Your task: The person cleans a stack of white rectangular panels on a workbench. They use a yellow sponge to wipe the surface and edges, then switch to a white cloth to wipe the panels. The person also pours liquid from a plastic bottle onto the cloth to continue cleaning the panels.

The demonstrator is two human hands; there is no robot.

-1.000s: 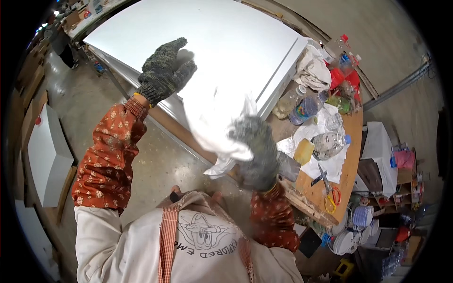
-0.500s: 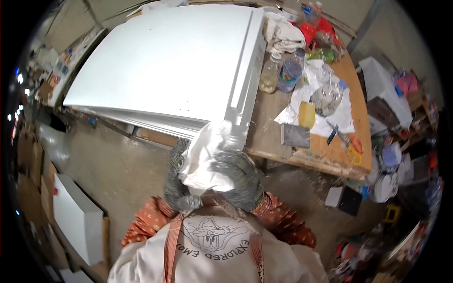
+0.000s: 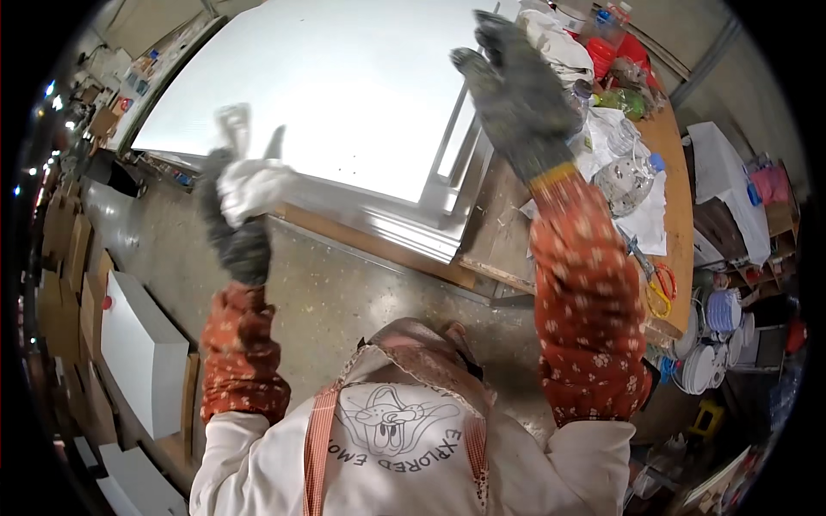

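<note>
My left hand [image 3: 242, 243], in a dark grey work glove, is closed around a crumpled white cloth [image 3: 255, 187] beside the near left part of a large white panel [image 3: 327, 95]. Some of the cloth sticks up, blurred, beyond the fingers. My right hand [image 3: 527, 99], gloved the same way, is stretched out above the panel's far right edge, with its fingers apart and nothing in them. The panel lies flat on top of other white panels [image 3: 409, 230]. Several small dark specks dot its surface near the front corner.
A wooden workbench [image 3: 675, 198] on the right carries rags [image 3: 555, 47], a green bottle [image 3: 626, 103], a clear plastic container [image 3: 624, 185] and a tool with red and yellow handles [image 3: 662, 291]. White slabs [image 3: 142, 357] and cardboard stand at the left. Stacked tubs [image 3: 705, 365] sit at the right.
Both hands were together on the cloth near my chest. They have spread apart and forward; my right hand has let go, while my left hand has carried the cloth left.
</note>
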